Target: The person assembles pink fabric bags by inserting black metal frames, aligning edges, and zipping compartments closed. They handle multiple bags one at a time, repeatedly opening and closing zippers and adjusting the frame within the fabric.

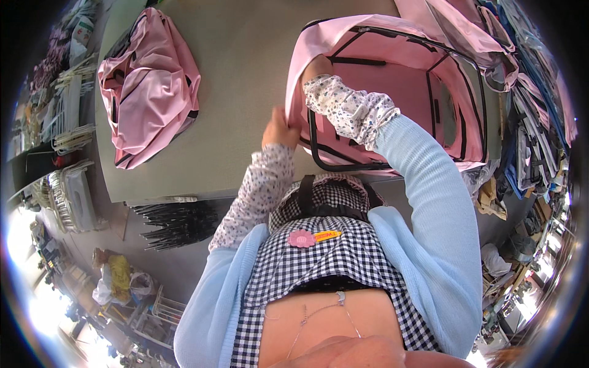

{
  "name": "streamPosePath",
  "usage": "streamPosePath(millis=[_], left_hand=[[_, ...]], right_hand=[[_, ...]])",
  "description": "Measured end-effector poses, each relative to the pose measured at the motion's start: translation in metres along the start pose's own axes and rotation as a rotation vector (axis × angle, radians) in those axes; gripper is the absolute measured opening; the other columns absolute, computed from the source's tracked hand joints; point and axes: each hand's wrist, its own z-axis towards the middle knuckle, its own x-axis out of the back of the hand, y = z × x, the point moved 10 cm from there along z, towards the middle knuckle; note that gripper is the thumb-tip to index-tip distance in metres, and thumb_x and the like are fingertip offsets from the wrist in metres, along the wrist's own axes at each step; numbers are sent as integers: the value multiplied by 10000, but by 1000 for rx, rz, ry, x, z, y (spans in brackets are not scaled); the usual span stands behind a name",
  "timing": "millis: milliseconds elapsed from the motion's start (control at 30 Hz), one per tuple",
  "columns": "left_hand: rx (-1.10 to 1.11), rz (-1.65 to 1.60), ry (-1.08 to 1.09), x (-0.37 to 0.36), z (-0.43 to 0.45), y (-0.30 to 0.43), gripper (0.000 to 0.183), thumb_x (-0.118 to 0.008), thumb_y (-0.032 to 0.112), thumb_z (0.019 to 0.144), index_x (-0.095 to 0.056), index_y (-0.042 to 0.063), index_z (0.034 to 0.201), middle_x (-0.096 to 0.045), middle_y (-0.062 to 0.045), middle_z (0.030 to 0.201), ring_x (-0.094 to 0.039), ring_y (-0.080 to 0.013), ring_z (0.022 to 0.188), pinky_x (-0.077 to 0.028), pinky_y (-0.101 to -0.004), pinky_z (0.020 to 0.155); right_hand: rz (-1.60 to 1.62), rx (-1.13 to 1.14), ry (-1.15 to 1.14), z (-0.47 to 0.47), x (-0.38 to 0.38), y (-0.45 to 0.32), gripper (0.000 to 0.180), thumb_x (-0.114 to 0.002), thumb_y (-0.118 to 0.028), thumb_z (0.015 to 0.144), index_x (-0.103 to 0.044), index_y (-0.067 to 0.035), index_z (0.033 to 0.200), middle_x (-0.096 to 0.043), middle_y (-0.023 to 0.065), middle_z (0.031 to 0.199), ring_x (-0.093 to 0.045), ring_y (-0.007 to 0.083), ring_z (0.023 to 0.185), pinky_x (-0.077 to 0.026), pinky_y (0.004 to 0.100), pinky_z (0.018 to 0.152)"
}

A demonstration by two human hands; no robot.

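Note:
A pink fabric cover with a black tubular frame inside it lies on the table at the right, its opening towards me. My left hand is at the cover's left edge, its fingers bent against the fabric; the hand is slightly blurred. My right hand reaches inside the cover at its upper left corner, and the fingers are hidden behind the pink fabric. At the table's left part lies a second pink fabric item, folded and crumpled, with black trim.
The grey-green table has its front edge close to my body. More pink fabric is heaped at the upper right. Many thin black rods are below the table at the left. White wire racks stand beyond its left side.

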Motion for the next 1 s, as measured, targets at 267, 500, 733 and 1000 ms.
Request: streamPosePath(millis=[267,500,733,1000], left_hand=[[145,-287,-513,21,-113,56,318,-470,171,955,-515,33,1238,-614,-84,615,-606,-201,502,-500,-325,516],[111,-837,-490,21,-115,91,250,-390,140,1000,-505,-18,1155,-616,-73,724,-567,-138,530,-471,-250,493],[-65,-813,-281,39,-108,82,482,-483,324,1013,-418,-34,1329,-610,-91,771,-599,-168,615,-509,-270,572],[-499,-410,-7,104,-113,127,418,-532,157,987,-466,-53,1343,-551,-42,712,-495,-91,569,-419,-225,520]], right_hand=[[222,102,104,-30,-2,-8,313,-484,-261,983,-678,-46,1103,-665,109,1170,-646,274,1039,-538,330,821],[37,-172,108,11,-22,10,317,-484,-235,975,-665,-66,1172,-634,103,1247,-613,273,1116,-522,349,870],[620,32,-358,-70,92,57,388,-518,-413,927,-691,-120,1114,-713,47,939,-663,189,777,-519,330,659],[812,-666,840,-332,163,532,289,-639,-364,915,-682,-94,1011,-684,26,806,-573,103,528,-434,256,440]])
